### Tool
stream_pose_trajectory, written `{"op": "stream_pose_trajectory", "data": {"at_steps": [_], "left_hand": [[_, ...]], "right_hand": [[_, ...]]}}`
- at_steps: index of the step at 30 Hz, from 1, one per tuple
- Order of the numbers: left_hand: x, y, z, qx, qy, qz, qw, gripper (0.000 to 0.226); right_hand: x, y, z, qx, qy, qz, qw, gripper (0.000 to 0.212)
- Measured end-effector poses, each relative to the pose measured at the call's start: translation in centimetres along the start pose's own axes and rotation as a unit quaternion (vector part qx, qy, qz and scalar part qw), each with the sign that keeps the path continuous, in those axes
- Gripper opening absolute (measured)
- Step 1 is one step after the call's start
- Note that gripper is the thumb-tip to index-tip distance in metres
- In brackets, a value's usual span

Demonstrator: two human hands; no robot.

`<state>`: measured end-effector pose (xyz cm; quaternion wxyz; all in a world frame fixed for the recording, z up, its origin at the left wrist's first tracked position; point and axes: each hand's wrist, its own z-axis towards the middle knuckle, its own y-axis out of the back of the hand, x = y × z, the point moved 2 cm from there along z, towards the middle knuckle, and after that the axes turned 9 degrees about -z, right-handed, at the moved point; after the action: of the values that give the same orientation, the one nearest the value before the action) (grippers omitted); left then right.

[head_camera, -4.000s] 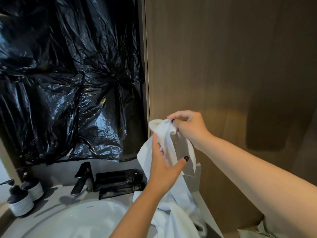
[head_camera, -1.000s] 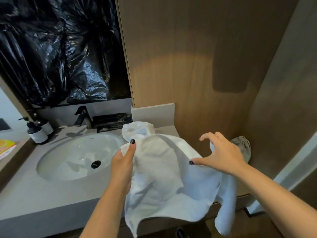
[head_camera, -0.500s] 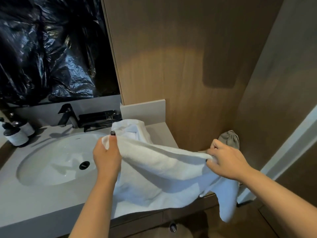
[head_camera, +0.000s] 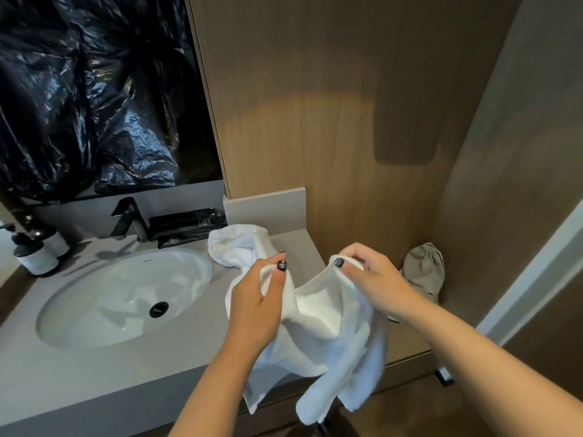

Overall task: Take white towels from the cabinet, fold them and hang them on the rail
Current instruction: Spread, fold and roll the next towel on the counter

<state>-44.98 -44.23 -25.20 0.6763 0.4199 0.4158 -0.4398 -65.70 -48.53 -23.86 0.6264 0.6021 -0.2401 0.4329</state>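
Note:
A white towel (head_camera: pixel 328 335) hangs in front of me over the right end of the grey vanity counter (head_camera: pixel 94 383). My left hand (head_camera: pixel 255 307) pinches one top corner with the thumb on the cloth. My right hand (head_camera: pixel 372 279) grips the other top corner. The two hands are close together, so the towel sags in a fold between them and its lower ends dangle past the counter's front edge. A second white towel (head_camera: pixel 236 244) lies bunched on the counter behind my left hand. No rail or cabinet shelf shows.
A white sink basin (head_camera: pixel 123 298) with a black faucet (head_camera: pixel 129 219) fills the counter's left. Two pump bottles (head_camera: pixel 38 250) stand at the far left. A black tray (head_camera: pixel 186 225) sits behind. A grey cloth bundle (head_camera: pixel 422 269) lies at the right. Wood panels (head_camera: pixel 331 105) rise behind.
My hands have come together from wide apart, bringing the towel's two top corners close. The stretched towel now sags folded between them. The view shifted slightly right.

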Motion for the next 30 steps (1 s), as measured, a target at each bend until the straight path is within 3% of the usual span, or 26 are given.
{"op": "stream_pose_trajectory", "data": {"at_steps": [4, 9, 14, 18, 26, 30], "left_hand": [[-0.5, -1.8, -0.7, 0.063, 0.021, -0.007, 0.998, 0.017], [0.0, -3.9, -1.4, 0.076, 0.050, 0.009, 0.996, 0.022], [-0.3, -3.6, -0.8, -0.008, 0.070, -0.036, 0.997, 0.027], [-0.5, -3.9, -0.2, -0.016, 0.082, -0.038, 0.996, 0.028], [-0.4, -1.3, 1.2, -0.116, 0.113, -0.074, 0.984, 0.028], [-0.4, 0.9, 1.8, -0.154, 0.130, -0.090, 0.975, 0.025]], "right_hand": [[0.9, -0.6, -0.2, 0.007, 0.074, -0.064, 0.995, 0.017], [1.0, -0.3, -0.5, 0.003, 0.074, -0.083, 0.994, 0.026], [-1.3, 0.7, -1.4, 0.053, 0.026, -0.066, 0.996, 0.024], [-3.0, 0.8, -2.4, 0.091, 0.015, -0.115, 0.989, 0.023], [-4.5, 2.8, -3.0, 0.100, 0.011, -0.206, 0.974, 0.023], [-6.4, 4.6, -3.3, 0.068, -0.016, -0.189, 0.979, 0.028]]}}
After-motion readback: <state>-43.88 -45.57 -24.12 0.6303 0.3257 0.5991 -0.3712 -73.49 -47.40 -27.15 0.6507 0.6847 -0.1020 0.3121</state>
